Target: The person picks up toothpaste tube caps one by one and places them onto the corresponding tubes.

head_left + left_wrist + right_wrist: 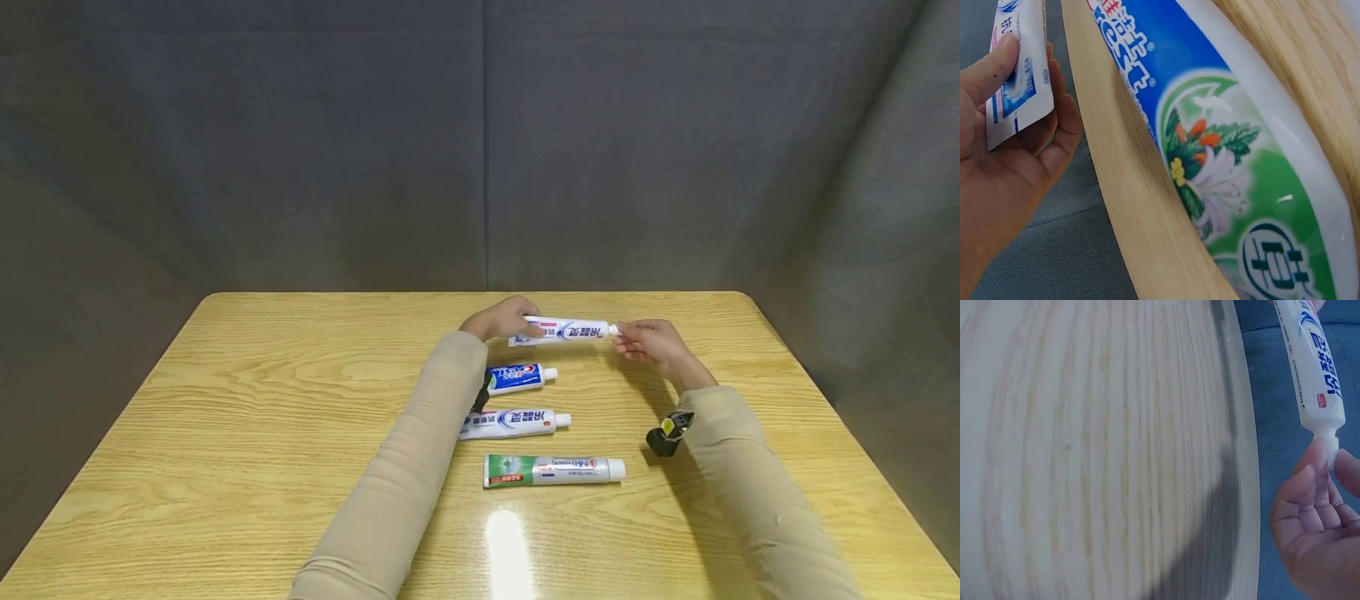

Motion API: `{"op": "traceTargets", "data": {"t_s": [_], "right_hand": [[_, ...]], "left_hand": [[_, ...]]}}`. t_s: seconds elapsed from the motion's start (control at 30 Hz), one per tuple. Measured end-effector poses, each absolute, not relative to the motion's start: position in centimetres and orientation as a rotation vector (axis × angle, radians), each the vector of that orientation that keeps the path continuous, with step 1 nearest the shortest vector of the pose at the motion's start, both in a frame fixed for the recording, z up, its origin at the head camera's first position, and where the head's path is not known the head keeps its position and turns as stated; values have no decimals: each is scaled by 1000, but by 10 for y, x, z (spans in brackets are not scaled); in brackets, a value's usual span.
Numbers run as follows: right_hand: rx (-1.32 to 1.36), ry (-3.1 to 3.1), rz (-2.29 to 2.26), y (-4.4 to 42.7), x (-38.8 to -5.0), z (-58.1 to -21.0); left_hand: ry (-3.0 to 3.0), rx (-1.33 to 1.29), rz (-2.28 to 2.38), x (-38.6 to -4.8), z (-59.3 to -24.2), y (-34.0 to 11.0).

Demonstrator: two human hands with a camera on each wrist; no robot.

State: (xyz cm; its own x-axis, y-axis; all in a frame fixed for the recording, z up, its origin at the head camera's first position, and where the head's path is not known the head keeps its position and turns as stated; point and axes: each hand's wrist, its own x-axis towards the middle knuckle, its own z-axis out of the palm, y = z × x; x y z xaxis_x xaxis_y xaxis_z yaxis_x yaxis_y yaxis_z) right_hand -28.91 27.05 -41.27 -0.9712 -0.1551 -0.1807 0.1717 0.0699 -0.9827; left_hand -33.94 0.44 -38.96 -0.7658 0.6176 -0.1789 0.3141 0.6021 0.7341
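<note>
A white toothpaste tube (573,331) with blue lettering is held above the back of the table, between both hands. My left hand (504,318) grips its flat crimped end, thumb on top, as the left wrist view also shows at the tube's tail (1022,94). At the other end my right hand (651,342) pinches the small white cap (1327,450) between thumb and fingers. Below the left hand lies a blue and green toothpaste tube (517,377), partly behind the left wrist; it fills much of the left wrist view.
Nearer the front lie another white toothpaste tube (513,422), its left end covered by the left sleeve, and a green and silver tube (555,470). All lie on a wooden table (247,433), caps to the right. A grey curtain (337,167) stands behind the table.
</note>
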Motion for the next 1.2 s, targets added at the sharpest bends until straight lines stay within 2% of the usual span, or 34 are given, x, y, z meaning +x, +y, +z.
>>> {"op": "traceTargets", "data": {"t_s": [0.5,1.2], "right_hand": [[204,2279,-1750,265,-287,-403],[133,2562,-1574,270,-286,-411]], "left_hand": [[2436,734,958,-341,-388,5],[2406,807,1018,-338,-388,9]]}}
